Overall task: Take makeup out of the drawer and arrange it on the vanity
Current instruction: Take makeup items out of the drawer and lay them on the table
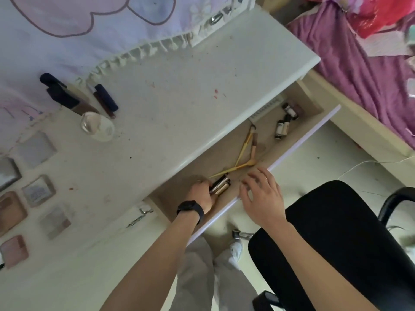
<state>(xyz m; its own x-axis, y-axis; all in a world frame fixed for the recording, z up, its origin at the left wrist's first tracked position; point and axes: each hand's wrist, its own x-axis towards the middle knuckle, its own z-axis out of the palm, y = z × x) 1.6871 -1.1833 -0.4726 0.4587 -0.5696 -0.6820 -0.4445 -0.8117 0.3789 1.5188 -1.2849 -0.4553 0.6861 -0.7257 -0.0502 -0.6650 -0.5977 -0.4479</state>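
The drawer (298, 140) under the white vanity top (170, 113) stands pulled out. My left hand (202, 195), with a black watch on the wrist, is inside the drawer and closed on a bundle of slim black and gold makeup tubes (221, 186). My right hand (261, 196) hovers over the drawer's front edge, fingers spread, holding nothing. Deeper in the drawer lie yellow-handled brushes (244, 151), small dark-capped bottles (284, 125) and a white comb (266, 110).
On the vanity lie dark tubes (105, 97), a clear sponge case (97, 126) and several eyeshadow and powder palettes (38, 190) at the left. A patterned cloth (67, 30) covers the back. A black chair (336, 232) stands to the right; a purple-covered bed (370, 63) is beyond.
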